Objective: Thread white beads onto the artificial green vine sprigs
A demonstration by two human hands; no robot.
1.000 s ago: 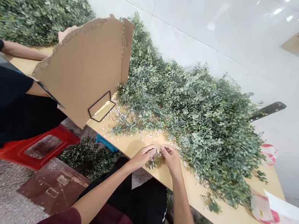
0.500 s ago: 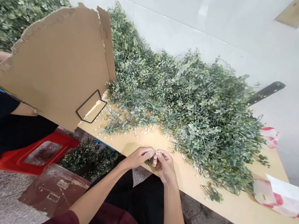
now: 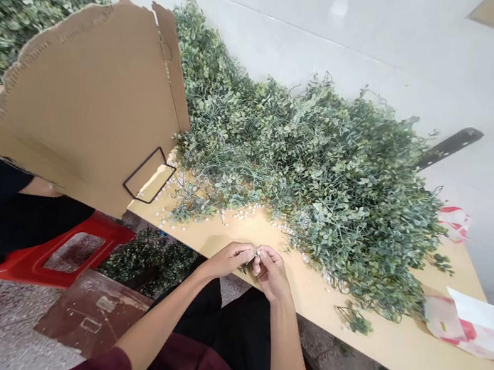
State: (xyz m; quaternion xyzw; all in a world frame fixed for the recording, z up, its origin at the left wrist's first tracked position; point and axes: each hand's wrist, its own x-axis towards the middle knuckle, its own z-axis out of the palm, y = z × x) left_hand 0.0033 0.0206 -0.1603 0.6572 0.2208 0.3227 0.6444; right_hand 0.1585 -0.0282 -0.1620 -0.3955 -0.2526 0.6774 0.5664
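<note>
Tan board tabletop (image 3: pixel 391 344) runs from about 9 to 4 o'clock below a white tiled wall (image 3: pixel 350 31), carrying a heap of artificial green foliage (image 3: pixel 327 161) and scattered white beads (image 3: pixel 246 215). In the head view, a tiny green sprig (image 3: pixel 254 258) sits at the near table edge, at 6 o'clock from the heap; it is too small to read its long axis. Left hand (image 3: pixel 228 260) and right hand (image 3: pixel 272 274) pinch it narrowly, closer together than a second ago. Torn cardboard sheet (image 3: pixel 85 99) stands at 10 o'clock.
</note>
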